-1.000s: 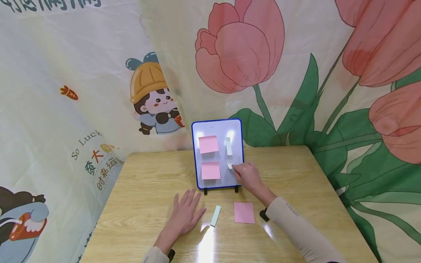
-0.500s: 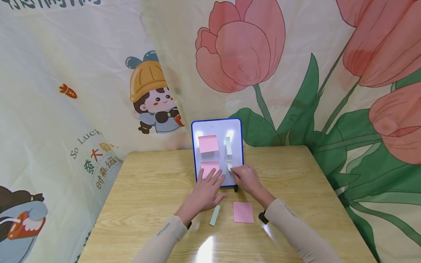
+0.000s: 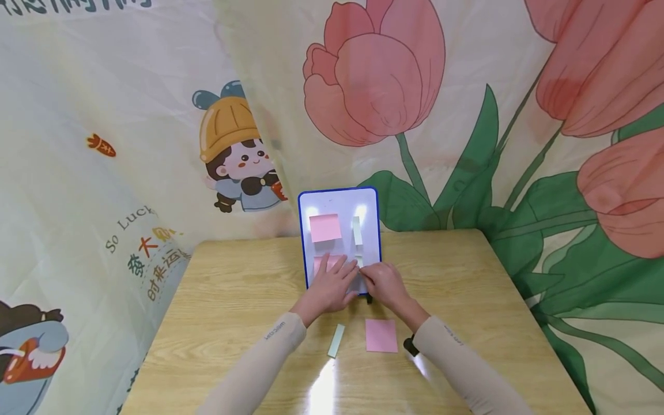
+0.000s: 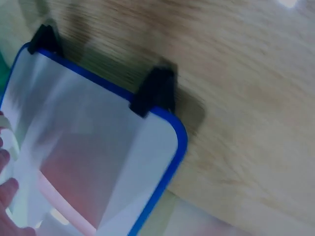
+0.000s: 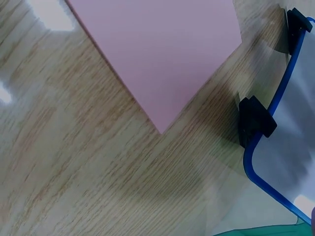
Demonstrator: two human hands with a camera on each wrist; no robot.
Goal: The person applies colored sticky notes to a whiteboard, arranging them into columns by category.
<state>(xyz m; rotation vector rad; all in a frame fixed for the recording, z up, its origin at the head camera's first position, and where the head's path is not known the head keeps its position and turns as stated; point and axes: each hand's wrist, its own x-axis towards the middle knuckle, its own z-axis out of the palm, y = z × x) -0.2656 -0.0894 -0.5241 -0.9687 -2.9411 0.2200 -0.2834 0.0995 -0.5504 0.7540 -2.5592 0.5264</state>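
A small whiteboard (image 3: 347, 237) with a blue frame stands upright on the table. On it are an upper pink sticky note (image 3: 325, 228), a lower pink note (image 4: 74, 191), an upper pale green strip note (image 3: 357, 230) and a lower strip note (image 3: 359, 260). My right hand (image 3: 386, 283) pinches the bottom end of the lower strip with thumb and index finger. Straight-fingered, my left hand (image 3: 329, 291) lies over the lower pink note, partly hiding it, its fingertips close beside that strip. Left fingers (image 4: 9, 191) show at the edge of the left wrist view.
In front of the board, a pale green strip pad (image 3: 335, 341) and a pink sticky note pad (image 3: 381, 336) lie on the wooden table (image 3: 238, 300). Black feet (image 4: 155, 91) hold the board's lower edge. A printed cloth (image 3: 467, 115) hangs behind the table.
My left hand has risen from the table to the board, over the lower pink note and towards the lower strip. The right hand stays at that strip's lower end, slightly lower.
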